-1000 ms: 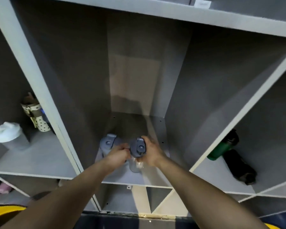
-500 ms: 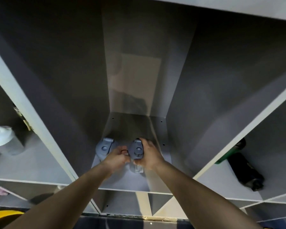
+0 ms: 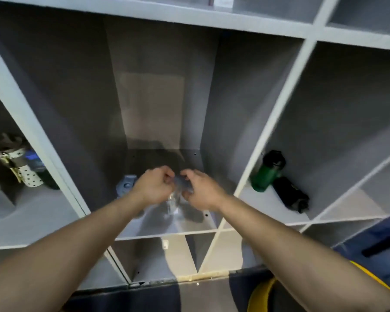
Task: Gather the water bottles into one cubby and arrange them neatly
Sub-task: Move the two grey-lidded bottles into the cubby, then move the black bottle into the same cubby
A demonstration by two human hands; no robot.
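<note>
Both our grips, left hand (image 3: pixel 154 188) and right hand (image 3: pixel 200 191), pinch a clear bottle (image 3: pixel 175 199) in the middle cubby (image 3: pixel 167 226), a second bottle (image 3: pixel 125 186) just left; green bottle (image 3: pixel 265 176) and black bottle (image 3: pixel 293 194) to the right, and others left, we judge still ungathered.

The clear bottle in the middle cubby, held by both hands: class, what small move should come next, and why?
Probably set the clear bottle down upright close beside the blue-lidded bottle and let go. Both the left hand and the right hand grip its lid, it is already in the middle cubby, and the green bottle and others wait in neighbouring cubbies.
</note>
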